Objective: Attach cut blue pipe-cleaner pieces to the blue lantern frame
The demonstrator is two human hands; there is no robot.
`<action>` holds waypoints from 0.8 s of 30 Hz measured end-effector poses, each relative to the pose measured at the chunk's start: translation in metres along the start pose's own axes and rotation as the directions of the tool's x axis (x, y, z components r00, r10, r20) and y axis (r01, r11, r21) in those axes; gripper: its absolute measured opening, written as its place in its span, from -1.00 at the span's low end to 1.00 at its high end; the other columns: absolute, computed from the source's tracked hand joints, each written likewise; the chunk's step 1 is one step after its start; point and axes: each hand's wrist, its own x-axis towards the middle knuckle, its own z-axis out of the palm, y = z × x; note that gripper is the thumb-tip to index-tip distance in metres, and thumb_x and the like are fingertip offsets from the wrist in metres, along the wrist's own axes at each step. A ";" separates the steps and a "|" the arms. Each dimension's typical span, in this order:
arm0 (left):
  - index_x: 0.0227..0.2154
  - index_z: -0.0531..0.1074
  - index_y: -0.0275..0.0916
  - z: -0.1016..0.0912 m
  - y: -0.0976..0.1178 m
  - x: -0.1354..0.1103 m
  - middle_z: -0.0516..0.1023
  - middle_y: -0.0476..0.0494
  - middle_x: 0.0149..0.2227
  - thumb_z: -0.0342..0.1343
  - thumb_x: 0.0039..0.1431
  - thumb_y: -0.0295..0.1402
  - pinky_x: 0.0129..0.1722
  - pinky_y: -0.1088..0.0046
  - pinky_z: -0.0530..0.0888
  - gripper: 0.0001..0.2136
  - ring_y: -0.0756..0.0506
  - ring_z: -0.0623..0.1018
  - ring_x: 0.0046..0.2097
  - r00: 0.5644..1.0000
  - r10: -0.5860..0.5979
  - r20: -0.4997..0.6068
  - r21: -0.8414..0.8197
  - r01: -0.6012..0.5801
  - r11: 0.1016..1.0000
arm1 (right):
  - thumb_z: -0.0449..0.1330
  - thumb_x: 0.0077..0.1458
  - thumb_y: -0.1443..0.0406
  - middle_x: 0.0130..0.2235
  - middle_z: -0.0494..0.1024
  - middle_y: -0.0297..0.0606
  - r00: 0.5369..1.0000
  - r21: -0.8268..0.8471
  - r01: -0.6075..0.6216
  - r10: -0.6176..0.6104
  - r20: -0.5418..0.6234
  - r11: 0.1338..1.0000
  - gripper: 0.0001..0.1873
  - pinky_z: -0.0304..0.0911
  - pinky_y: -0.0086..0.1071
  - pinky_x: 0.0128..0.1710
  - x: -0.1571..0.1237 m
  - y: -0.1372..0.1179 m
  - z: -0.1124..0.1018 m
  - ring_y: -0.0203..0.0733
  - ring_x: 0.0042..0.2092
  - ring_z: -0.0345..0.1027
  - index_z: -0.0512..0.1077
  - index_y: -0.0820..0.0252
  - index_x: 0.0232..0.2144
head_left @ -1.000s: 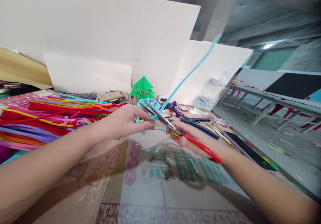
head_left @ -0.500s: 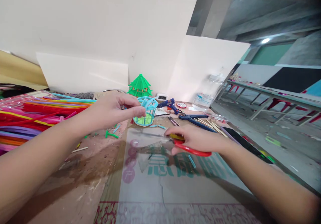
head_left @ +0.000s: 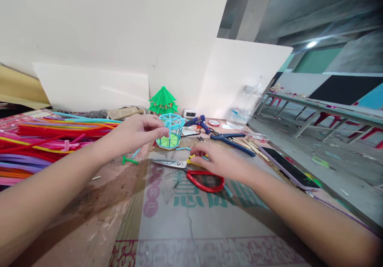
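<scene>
Red-handled scissors [head_left: 191,170] are lying on the cardboard under the loosely spread right hand [head_left: 220,160], while the left hand [head_left: 138,131] is pinching something small beside the blue pavilion model [head_left: 171,130], fitting probably coming next.

Both bare forearms reach forward from the lower corners and converge toward the middle. The left hand [head_left: 136,131] is raised above the work surface, back of the hand turned up and to the left, wrist almost straight. Its thumb and forefinger are pinched together at the tips, pointing right, with the other fingers curled loosely under the palm. The right hand [head_left: 220,159] sits lower and a little nearer, palm down, wrist level. Its fingers [head_left: 205,150] are stretched forward and to the left, slightly spread and gently bent, not closed around anything. The two hands are near each other but apart, the left higher than the right.
</scene>
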 end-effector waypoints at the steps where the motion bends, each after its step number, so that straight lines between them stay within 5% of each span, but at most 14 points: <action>1: -0.55 0.46 -0.25 0.001 -0.001 0.000 0.44 -0.02 -0.47 -0.02 0.21 -0.06 -0.35 0.50 0.32 -0.60 -0.04 0.43 -0.34 1.000 -0.007 0.008 0.001 0.007 1.000 | 0.08 0.21 0.15 -0.31 0.50 -0.22 0.996 0.138 -0.029 0.040 -0.077 0.990 -0.75 0.28 -0.29 -0.24 0.002 0.003 0.001 -0.17 -0.26 0.40 0.44 0.19 -0.25; 3: -0.52 0.47 -0.25 0.002 -0.003 0.001 0.45 -0.02 -0.45 -0.01 0.20 -0.05 -0.35 0.50 0.33 -0.61 -0.05 0.44 -0.33 1.000 -0.022 0.014 -0.004 0.022 1.000 | 0.09 0.21 0.14 -0.36 0.51 -0.27 0.981 0.453 -0.028 0.111 -0.159 0.891 -0.73 0.32 -0.32 -0.28 0.007 0.007 0.003 -0.23 -0.33 0.41 0.38 0.20 -0.17; 5: -0.48 0.49 -0.24 0.003 -0.005 0.001 0.47 -0.02 -0.44 -0.01 0.19 -0.05 -0.35 0.50 0.33 -0.62 -0.06 0.46 -0.32 0.999 -0.041 0.023 -0.020 0.042 0.999 | 0.09 0.21 0.12 -0.33 0.54 -0.26 0.976 0.719 -0.009 0.163 -0.146 0.695 -0.63 0.37 -0.32 -0.28 0.013 0.005 0.004 -0.26 -0.35 0.44 0.30 0.17 0.00; 8: -0.48 0.49 -0.25 0.005 -0.006 0.001 0.47 -0.01 -0.49 0.00 0.18 -0.07 -0.40 0.51 0.32 -0.64 -0.05 0.47 -0.37 0.997 -0.072 0.041 -0.053 0.074 0.996 | 0.06 0.23 0.08 -0.22 0.58 -0.20 0.966 0.913 -0.035 0.247 -0.073 0.406 -0.51 0.39 -0.35 -0.31 0.027 -0.006 0.004 -0.28 -0.36 0.47 0.19 0.07 0.16; 10: -0.49 0.48 -0.25 0.007 -0.006 0.000 0.45 0.00 -0.53 0.01 0.18 -0.09 -0.44 0.52 0.30 -0.65 -0.04 0.44 -0.42 0.995 -0.095 0.042 -0.070 0.098 0.993 | 0.05 0.24 0.06 -0.19 0.59 -0.18 0.954 0.952 -0.050 0.297 -0.044 0.303 -0.52 0.40 -0.37 -0.34 0.040 -0.015 0.002 -0.29 -0.37 0.48 0.21 0.06 0.15; 15: -0.50 0.49 -0.24 0.010 -0.006 0.000 0.45 0.01 -0.53 0.03 0.16 -0.08 -0.48 0.53 0.26 -0.66 -0.02 0.42 -0.45 0.993 -0.109 0.038 -0.094 0.112 0.989 | 0.11 0.20 0.08 -0.25 0.59 -0.16 0.907 0.964 -0.057 0.418 -0.059 0.260 -0.66 0.38 -0.43 -0.42 0.075 -0.022 0.001 -0.32 -0.42 0.45 0.41 0.19 -0.12; 19: -0.49 0.49 -0.24 0.006 -0.006 0.001 0.43 0.01 -0.52 0.03 0.15 -0.07 -0.44 0.52 0.27 -0.66 -0.04 0.43 -0.40 0.993 -0.109 0.050 -0.099 0.113 0.989 | 0.33 -0.02 0.22 -0.33 0.57 -0.24 0.912 0.955 0.001 0.391 -0.122 0.296 -0.78 0.36 -0.46 -0.39 0.084 -0.017 0.007 -0.37 -0.43 0.40 0.45 0.27 -0.39; 24: -0.47 0.50 -0.27 0.023 -0.001 -0.002 0.44 0.02 -0.52 0.03 0.17 -0.09 -0.44 0.52 0.26 -0.65 -0.03 0.42 -0.41 0.989 -0.145 0.023 -0.192 0.147 0.970 | 0.40 -0.17 0.26 -0.45 0.58 -0.38 0.882 0.890 0.129 0.359 -0.304 0.437 -0.60 0.33 -0.44 -0.37 0.061 -0.015 0.015 -0.28 -0.35 0.47 0.33 0.17 -0.28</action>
